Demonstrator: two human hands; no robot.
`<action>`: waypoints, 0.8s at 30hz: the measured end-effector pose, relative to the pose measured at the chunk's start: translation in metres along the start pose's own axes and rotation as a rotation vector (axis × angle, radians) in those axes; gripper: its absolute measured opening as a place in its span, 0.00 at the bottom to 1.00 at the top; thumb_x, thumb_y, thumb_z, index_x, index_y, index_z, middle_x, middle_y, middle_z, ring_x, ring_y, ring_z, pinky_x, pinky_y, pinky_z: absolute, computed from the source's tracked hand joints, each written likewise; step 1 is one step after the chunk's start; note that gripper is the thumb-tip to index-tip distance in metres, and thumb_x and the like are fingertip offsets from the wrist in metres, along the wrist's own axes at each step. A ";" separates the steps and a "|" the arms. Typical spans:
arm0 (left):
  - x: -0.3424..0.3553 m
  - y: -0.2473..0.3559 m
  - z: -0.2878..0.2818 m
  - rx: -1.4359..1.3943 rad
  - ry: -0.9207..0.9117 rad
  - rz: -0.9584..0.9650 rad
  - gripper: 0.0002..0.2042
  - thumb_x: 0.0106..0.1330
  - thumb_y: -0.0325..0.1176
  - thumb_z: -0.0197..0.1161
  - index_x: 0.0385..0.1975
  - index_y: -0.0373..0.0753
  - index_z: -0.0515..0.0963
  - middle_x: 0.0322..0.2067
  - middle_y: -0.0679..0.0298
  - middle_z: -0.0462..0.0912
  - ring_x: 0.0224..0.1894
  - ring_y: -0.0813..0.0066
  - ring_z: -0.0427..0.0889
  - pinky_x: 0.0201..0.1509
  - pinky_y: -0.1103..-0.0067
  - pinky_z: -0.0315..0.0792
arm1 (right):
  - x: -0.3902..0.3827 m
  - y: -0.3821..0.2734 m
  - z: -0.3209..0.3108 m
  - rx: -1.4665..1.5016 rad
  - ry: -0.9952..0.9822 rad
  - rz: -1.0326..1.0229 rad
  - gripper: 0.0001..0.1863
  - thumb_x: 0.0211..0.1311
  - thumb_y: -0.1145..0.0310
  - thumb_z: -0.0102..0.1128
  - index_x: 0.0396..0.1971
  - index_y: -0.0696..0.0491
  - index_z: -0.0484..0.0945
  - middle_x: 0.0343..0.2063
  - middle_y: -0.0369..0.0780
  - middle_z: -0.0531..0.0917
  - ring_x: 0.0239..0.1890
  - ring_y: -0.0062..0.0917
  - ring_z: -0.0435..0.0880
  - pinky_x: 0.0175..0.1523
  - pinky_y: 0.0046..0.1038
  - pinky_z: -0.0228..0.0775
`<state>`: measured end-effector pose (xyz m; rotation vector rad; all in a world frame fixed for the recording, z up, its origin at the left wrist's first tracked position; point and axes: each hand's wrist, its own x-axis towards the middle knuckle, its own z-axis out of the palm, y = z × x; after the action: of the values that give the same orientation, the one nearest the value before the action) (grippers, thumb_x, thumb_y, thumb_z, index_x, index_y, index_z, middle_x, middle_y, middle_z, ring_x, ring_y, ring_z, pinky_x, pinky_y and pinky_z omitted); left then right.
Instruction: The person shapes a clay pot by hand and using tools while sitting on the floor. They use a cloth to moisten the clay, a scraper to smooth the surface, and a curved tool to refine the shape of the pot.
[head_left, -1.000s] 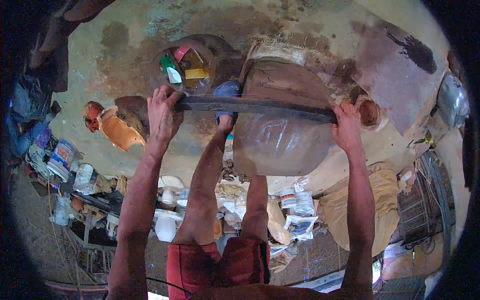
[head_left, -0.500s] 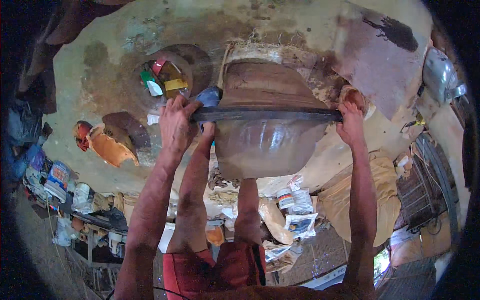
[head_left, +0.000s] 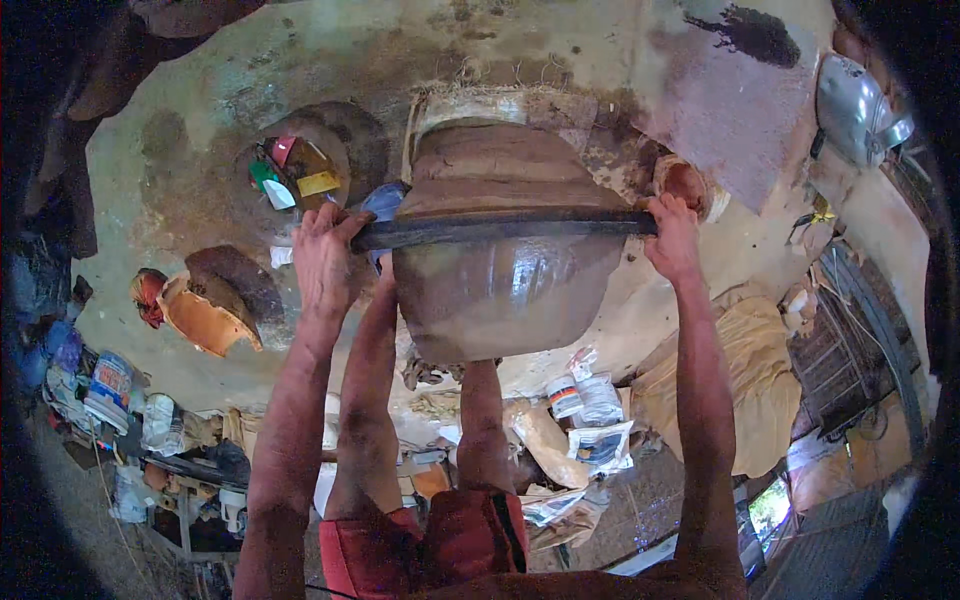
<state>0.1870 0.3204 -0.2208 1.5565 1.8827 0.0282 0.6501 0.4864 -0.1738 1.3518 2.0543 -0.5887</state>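
Note:
A long dark bar (head_left: 500, 228) lies crosswise over a broad brown slab that looks like wet clay (head_left: 510, 290). My left hand (head_left: 325, 250) is closed round the bar's left end, and my right hand (head_left: 675, 235) grips its right end. On the near side of the bar the slab is smooth and glossy. Beyond it, the far part (head_left: 500, 165) looks duller and ridged. A blue sandal (head_left: 385, 203) shows on my foot beside the bar's left end. To the right, close to my right hand, stands a round reddish-brown bowl (head_left: 685, 183).
A round dish (head_left: 335, 165) with coloured scraps sits at the upper left. Below it lies a broken orange pottery piece (head_left: 205, 315). At the far right is a silver metal vessel (head_left: 850, 110). A tan cloth (head_left: 715, 385), tubs and plastic packets lie nearer me.
The whole scene has shifted slightly left in view. Both hands keep their hold on the bar, which stays across the slab in nearly the same place.

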 end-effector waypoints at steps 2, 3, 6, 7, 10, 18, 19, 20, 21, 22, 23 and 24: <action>0.000 0.003 -0.002 -0.012 0.030 0.023 0.23 0.44 0.28 0.70 0.45 0.49 0.88 0.36 0.64 0.79 0.44 0.62 0.76 0.46 0.68 0.67 | -0.004 0.001 0.002 0.023 0.039 -0.008 0.28 0.40 0.78 0.63 0.48 0.46 0.78 0.41 0.42 0.75 0.51 0.42 0.74 0.55 0.45 0.64; 0.000 0.003 -0.002 -0.012 0.030 0.025 0.23 0.44 0.28 0.70 0.45 0.49 0.88 0.36 0.64 0.79 0.44 0.62 0.76 0.46 0.68 0.67 | -0.006 0.002 0.004 0.046 0.076 -0.018 0.27 0.40 0.78 0.63 0.48 0.46 0.78 0.41 0.42 0.75 0.50 0.43 0.74 0.55 0.45 0.64; 0.001 0.005 -0.005 -0.018 0.037 0.034 0.23 0.42 0.27 0.71 0.44 0.49 0.88 0.37 0.65 0.79 0.44 0.61 0.76 0.46 0.67 0.67 | -0.004 -0.003 0.001 0.011 0.024 0.007 0.27 0.40 0.78 0.63 0.47 0.49 0.77 0.42 0.41 0.76 0.50 0.43 0.74 0.56 0.47 0.63; 0.003 0.006 -0.008 -0.007 0.022 0.021 0.24 0.41 0.27 0.71 0.44 0.49 0.88 0.37 0.64 0.79 0.44 0.61 0.76 0.46 0.67 0.67 | -0.008 -0.002 0.004 0.012 0.026 0.009 0.27 0.40 0.78 0.63 0.47 0.49 0.77 0.42 0.41 0.76 0.50 0.43 0.74 0.56 0.47 0.63; 0.001 0.006 -0.009 0.019 0.031 0.034 0.24 0.40 0.27 0.71 0.44 0.49 0.88 0.38 0.64 0.79 0.44 0.61 0.76 0.46 0.67 0.67 | -0.021 -0.003 0.024 0.048 0.104 0.021 0.27 0.39 0.77 0.63 0.47 0.51 0.76 0.44 0.42 0.75 0.51 0.43 0.73 0.57 0.47 0.63; 0.002 -0.007 0.003 0.058 0.072 0.094 0.21 0.44 0.31 0.69 0.44 0.49 0.87 0.39 0.62 0.79 0.46 0.60 0.77 0.48 0.67 0.68 | -0.026 0.010 0.037 0.044 0.120 -0.054 0.24 0.37 0.76 0.66 0.41 0.52 0.75 0.42 0.45 0.72 0.52 0.43 0.72 0.52 0.47 0.67; 0.005 -0.006 0.000 0.080 0.079 0.114 0.20 0.46 0.31 0.68 0.44 0.49 0.87 0.39 0.62 0.80 0.47 0.59 0.78 0.49 0.67 0.69 | -0.025 0.010 0.037 0.050 0.123 -0.057 0.24 0.37 0.76 0.66 0.41 0.52 0.75 0.42 0.45 0.72 0.52 0.43 0.72 0.52 0.47 0.67; 0.006 -0.004 -0.004 0.102 0.086 0.133 0.19 0.47 0.31 0.67 0.43 0.49 0.87 0.40 0.62 0.80 0.47 0.59 0.78 0.49 0.67 0.69 | -0.021 0.012 0.037 0.021 0.104 -0.055 0.23 0.37 0.76 0.67 0.41 0.52 0.75 0.41 0.44 0.72 0.51 0.43 0.72 0.52 0.47 0.68; 0.004 0.002 -0.006 0.106 0.067 0.104 0.19 0.46 0.31 0.67 0.43 0.49 0.86 0.40 0.62 0.81 0.48 0.59 0.79 0.50 0.67 0.70 | -0.019 0.014 0.037 -0.008 0.086 -0.053 0.23 0.38 0.76 0.68 0.41 0.51 0.76 0.40 0.44 0.72 0.51 0.43 0.73 0.51 0.47 0.68; 0.002 0.000 -0.006 0.115 0.067 0.101 0.19 0.46 0.31 0.67 0.43 0.49 0.86 0.40 0.62 0.81 0.48 0.59 0.79 0.50 0.67 0.70 | -0.017 0.016 0.037 -0.001 0.088 -0.058 0.23 0.38 0.76 0.68 0.41 0.51 0.76 0.40 0.44 0.72 0.51 0.43 0.73 0.51 0.47 0.68; 0.002 -0.004 -0.002 0.125 0.079 0.118 0.19 0.46 0.31 0.67 0.42 0.48 0.86 0.39 0.62 0.81 0.48 0.59 0.79 0.50 0.67 0.71 | -0.014 0.016 0.038 -0.031 0.068 -0.053 0.22 0.40 0.76 0.68 0.41 0.51 0.77 0.39 0.44 0.72 0.50 0.43 0.74 0.52 0.47 0.69; 0.003 -0.008 0.001 0.136 0.090 0.136 0.18 0.47 0.31 0.67 0.42 0.48 0.86 0.39 0.62 0.81 0.47 0.60 0.79 0.50 0.67 0.71 | -0.013 0.017 0.039 -0.061 0.050 -0.047 0.20 0.42 0.75 0.68 0.40 0.51 0.77 0.39 0.43 0.72 0.48 0.43 0.75 0.53 0.46 0.70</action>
<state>0.1804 0.3202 -0.2269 1.8013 1.8775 0.0324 0.6786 0.4588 -0.1931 1.2986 2.1314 -0.5133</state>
